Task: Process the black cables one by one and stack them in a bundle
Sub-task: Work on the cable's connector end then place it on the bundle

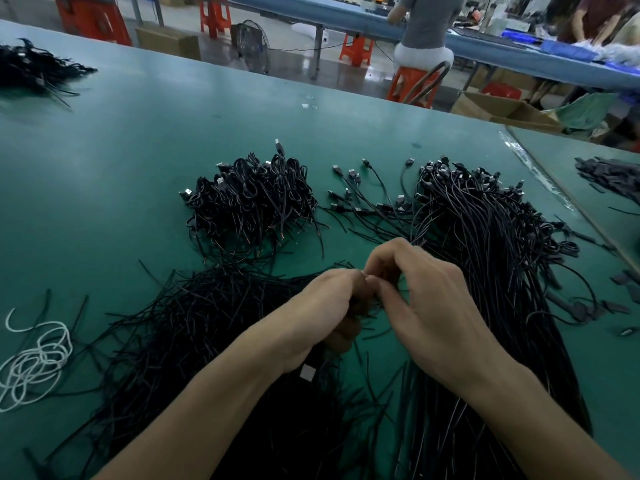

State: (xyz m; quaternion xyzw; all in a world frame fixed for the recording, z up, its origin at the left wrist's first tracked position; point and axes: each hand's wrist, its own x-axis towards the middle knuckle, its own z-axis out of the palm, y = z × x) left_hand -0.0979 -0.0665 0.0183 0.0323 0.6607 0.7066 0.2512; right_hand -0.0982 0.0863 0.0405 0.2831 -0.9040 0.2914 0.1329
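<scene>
Green table (pixel 138 150) bears thin black cables (pixel 485 254) with silver USB plugs (pixel 352 173).

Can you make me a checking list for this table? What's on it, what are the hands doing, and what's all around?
Surface: green table, one seam on the right.
Job's things: coiled bundles heaped in the middle; long straight cables piled on the right.
Clutter: white cord on the left; loose black strands near the hands; flat black pieces far right.
Grippers: left hand grips a black cable, silver plug showing below; right hand seems to pinch it too.
Cables: another black heap far left.
Surroundings: orange stools, fan, cardboard box, people at a blue bench.
</scene>
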